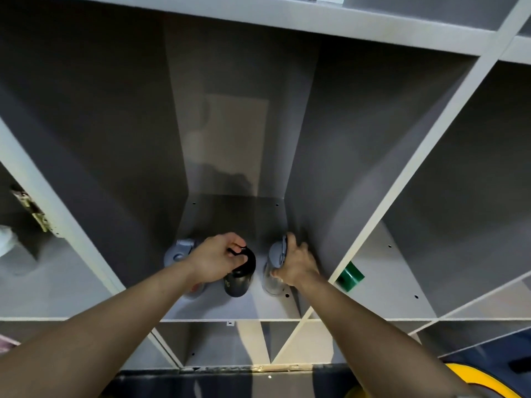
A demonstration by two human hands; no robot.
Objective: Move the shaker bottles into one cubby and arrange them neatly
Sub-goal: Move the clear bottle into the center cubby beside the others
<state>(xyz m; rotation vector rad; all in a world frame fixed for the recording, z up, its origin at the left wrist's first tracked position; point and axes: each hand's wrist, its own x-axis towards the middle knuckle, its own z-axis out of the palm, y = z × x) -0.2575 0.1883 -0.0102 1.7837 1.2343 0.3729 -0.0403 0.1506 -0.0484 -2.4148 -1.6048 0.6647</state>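
Note:
Three shaker bottles stand in a row on the floor of the middle grey cubby (pixel 230 214). My left hand (pixel 214 261) grips the black carry loop of the dark bottle (pixel 238 282) in the middle. To its left stands a bottle with a grey lid (pixel 178 252), its body mostly hidden behind my left wrist. My right hand (pixel 297 265) wraps around the clear bottle with a grey lid (pixel 274 261) at the right, close to the cubby's right wall.
Grey shelving with white front edges surrounds the cubby. A green object (pixel 350 275) lies in the cubby to the right. A white item (pixel 7 239) sits in the left cubby. Lower cubbies and a yellow object (pixel 477 380) lie below.

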